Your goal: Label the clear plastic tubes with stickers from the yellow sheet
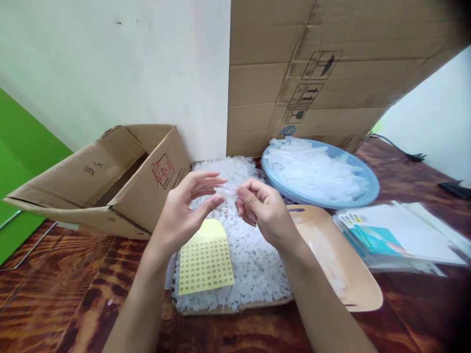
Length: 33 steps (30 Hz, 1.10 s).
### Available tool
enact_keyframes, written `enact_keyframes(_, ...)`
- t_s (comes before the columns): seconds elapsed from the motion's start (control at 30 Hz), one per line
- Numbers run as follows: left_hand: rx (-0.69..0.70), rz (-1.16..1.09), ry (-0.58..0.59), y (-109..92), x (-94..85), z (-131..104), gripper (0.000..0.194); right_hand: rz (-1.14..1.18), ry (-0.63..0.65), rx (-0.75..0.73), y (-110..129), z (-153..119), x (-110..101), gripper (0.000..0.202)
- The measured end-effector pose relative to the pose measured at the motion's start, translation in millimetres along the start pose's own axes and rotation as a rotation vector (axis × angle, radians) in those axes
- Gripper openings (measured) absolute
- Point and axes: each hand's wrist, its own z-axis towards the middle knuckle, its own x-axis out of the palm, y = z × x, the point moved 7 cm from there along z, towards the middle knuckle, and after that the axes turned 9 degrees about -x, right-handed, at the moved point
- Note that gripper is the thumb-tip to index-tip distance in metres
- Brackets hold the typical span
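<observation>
Between my hands is a small clear plastic piece (225, 192). My right hand (263, 208) pinches its right end between thumb and fingers. The fingers of my left hand (189, 203) are apart around its left end, with the thumb tip close to it; whether they touch is unclear. Beneath both hands lies a wide heap of small whitish translucent pieces (257, 264) on a cardboard base. A yellow sheet with rows of small round dark stickers (206, 260) rests on the heap, below my left hand.
An open cardboard box (147, 196) stands left. On the right are a blue basin (373, 189) of clear plastic pieces, a tan tray (362, 289) holding a few, and flat plastic packets (423, 240). A big carton (265, 83) rises behind.
</observation>
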Motion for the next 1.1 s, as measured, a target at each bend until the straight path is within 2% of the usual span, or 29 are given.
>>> enact_keyframes(0.03, -0.027, 0.070, 0.000, 0, -1.5, 0, 0.027, -0.068, 0.004, -0.025, 4, 0, 0, 0.031)
enact_keyframes(0.13, -0.092, 0.333, 0.069, 3, 2.5, -1, 0.052, -0.284, 0.076, -0.096, 14, -2, 4, 0.027)
enact_keyframes(0.17, -0.073, 0.399, 0.102, 2, 5.7, -1, 0.053, -0.317, 0.098, -0.104, 16, -3, 5, 0.028)
enact_keyframes(0.23, 0.034, 0.460, 0.133, -6, 11.1, -2, 0.033, -0.310, 0.109, -0.094, 16, -3, 4, 0.030)
enact_keyframes(0.3, 0.129, 0.442, 0.112, -14, 12.0, -3, 0.013, -0.276, 0.085, -0.068, 14, -4, 1, 0.030)
enact_keyframes(0.33, 0.135, 0.419, 0.115, -15, 12.4, -4, 0.019, -0.273, 0.076, -0.067, 13, -4, -1, 0.030)
enact_keyframes(0.4, 0.051, 0.386, 0.137, -11, 12.8, -4, 0.024, -0.320, 0.073, -0.102, 16, -4, -3, 0.026)
enact_keyframes(0.5, -0.103, 0.423, 0.162, -3, 13.7, -4, 0.057, -0.415, 0.091, -0.183, 22, -4, -1, 0.020)
enact_keyframes(0.53, -0.106, 0.448, 0.161, -3, 14.0, -4, 0.059, -0.414, 0.092, -0.193, 22, -4, 0, 0.020)
enact_keyframes(0.6, -0.002, 0.499, 0.143, -10, 15.1, -5, 0.043, -0.330, 0.089, -0.164, 20, -4, 0, 0.025)
enact_keyframes(0.67, 0.180, 0.545, 0.128, -21, 17.0, -8, 0.021, -0.179, 0.103, -0.081, 13, -4, 2, 0.032)
enact_keyframes(0.73, 0.301, 0.585, 0.121, -27, 18.3, -11, 0.014, -0.073, 0.119, -0.016, 10, -5, 3, 0.038)
enact_keyframes(0.77, 0.305, 0.593, 0.122, -27, 18.3, -11, 0.014, -0.080, 0.112, -0.017, 11, -5, 2, 0.038)
enact_keyframes(0.87, 0.150, 0.563, 0.157, -19, 18.1, -9, 0.025, -0.280, 0.070, -0.144, 24, -4, -2, 0.031)
enact_keyframes(0.93, 0.027, 0.517, 0.194, -13, 20.2, -7, 0.039, -0.399, 0.081, -0.224, 31, -5, 1, 0.024)
enact_keyframes(1.0, -0.034, 0.454, 0.203, -11, 22.3, -6, 0.048, -0.400, 0.095, -0.244, 31, -5, 5, 0.023)
enact_keyframes(1.1, -0.013, 0.379, 0.154, -13, 22.5, -5, 0.046, -0.246, 0.068, -0.173, 24, -5, 6, 0.029)
